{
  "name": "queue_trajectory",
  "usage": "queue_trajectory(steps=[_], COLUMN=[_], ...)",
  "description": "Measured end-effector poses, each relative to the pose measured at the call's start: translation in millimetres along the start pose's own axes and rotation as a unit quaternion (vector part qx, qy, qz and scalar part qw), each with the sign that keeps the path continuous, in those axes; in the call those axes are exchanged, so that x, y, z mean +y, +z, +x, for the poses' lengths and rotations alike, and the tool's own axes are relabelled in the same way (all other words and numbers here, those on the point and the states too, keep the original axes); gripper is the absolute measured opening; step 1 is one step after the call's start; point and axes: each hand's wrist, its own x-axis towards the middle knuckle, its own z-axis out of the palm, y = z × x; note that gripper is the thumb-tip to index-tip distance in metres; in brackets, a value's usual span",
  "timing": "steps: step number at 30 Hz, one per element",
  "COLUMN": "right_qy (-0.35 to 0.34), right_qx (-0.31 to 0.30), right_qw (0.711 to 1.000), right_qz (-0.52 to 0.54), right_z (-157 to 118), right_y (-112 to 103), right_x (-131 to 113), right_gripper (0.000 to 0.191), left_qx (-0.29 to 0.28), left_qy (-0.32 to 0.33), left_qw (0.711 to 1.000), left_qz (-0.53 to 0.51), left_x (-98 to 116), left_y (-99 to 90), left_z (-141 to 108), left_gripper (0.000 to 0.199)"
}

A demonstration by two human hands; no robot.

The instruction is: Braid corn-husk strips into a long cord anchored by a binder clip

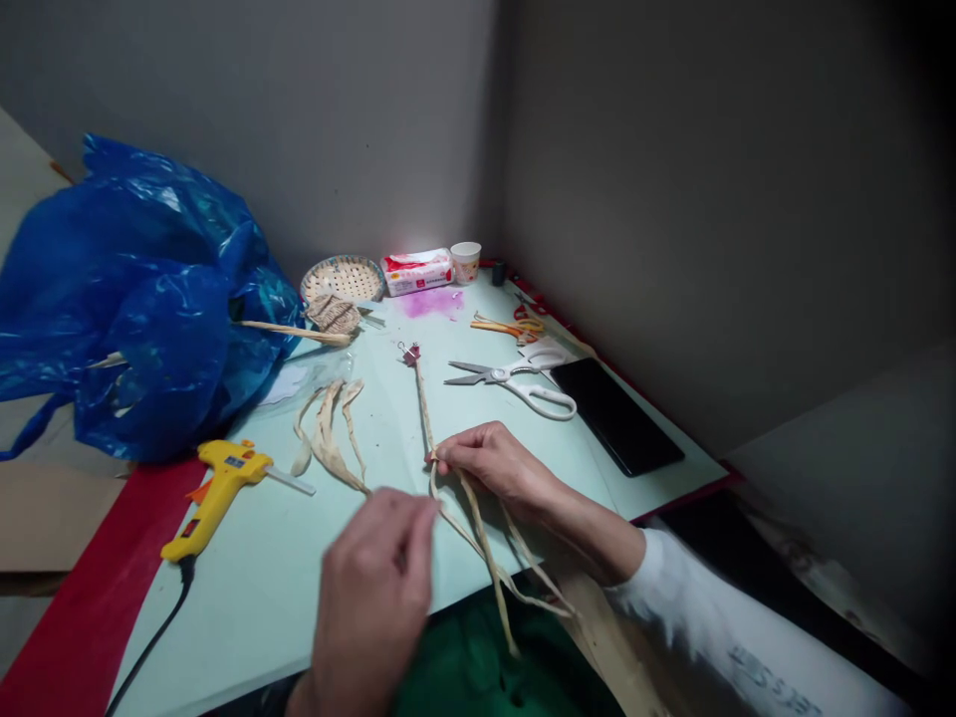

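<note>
Blurred left hand (377,578), finger state unclear, right fingers (457,454) pinching pale cord (423,403) at near end, loose strands (478,518) below.

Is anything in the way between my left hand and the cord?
Nothing visible stands between your left hand and the cord, which your right hand pinches; the scissors lie off to the cord's right.

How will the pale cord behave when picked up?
The pale cord is probably light, being so thin. Its loose strands will likely flop, since they droop off the table. Between the clip and right hand, the cord runs straighter, so may be stiffer.
</note>
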Motion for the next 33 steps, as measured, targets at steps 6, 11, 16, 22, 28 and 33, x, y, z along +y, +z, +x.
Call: queue_trajectory(steps=[6, 11, 16, 22, 28, 33], right_qy=[-0.010, -0.020, -0.029, -0.068, -0.103, -0.106], right_qx=[-0.020, -0.029, -0.029, -0.037, -0.005, 0.040], right_qw=[1.000, 0.999, 0.995, 0.981, 0.959, 0.924], right_qz=[-0.010, -0.032, -0.086, -0.178, -0.265, -0.364], right_z=[-0.4, -4.8, -4.6, -1.9, -11.1, -18.8], right_y=[-3.2, -5.0, -10.1, -14.7, -9.7, -4.9], right_x=[3.3, 2.8, 2.0, -0.1, -4.6, -4.5], right_gripper=[0.020, 0.024, 0.026, 0.026, 0.027, 0.028], left_qx=[-0.119, -0.232, -0.262, -0.281, -0.256, -0.235], left_qy=[-0.196, -0.195, -0.214, -0.225, -0.223, -0.214], left_qw=[0.875, 0.802, 0.768, 0.757, 0.775, 0.801], left_qz=[-0.427, -0.514, -0.544, -0.545, -0.534, -0.507], left_x=[-25.1, -19.9, -22.8, -24.8, -22.9, -24.3], left_y=[-1.9, 11.3, 12.0, 12.3, 19.7, 22.7], left_z=[51.4, 58.7, 62.7, 68.8, 64.6, 60.4], left_gripper=[0.020, 0.014, 0.006, 0.012, 0.019, 0.018])
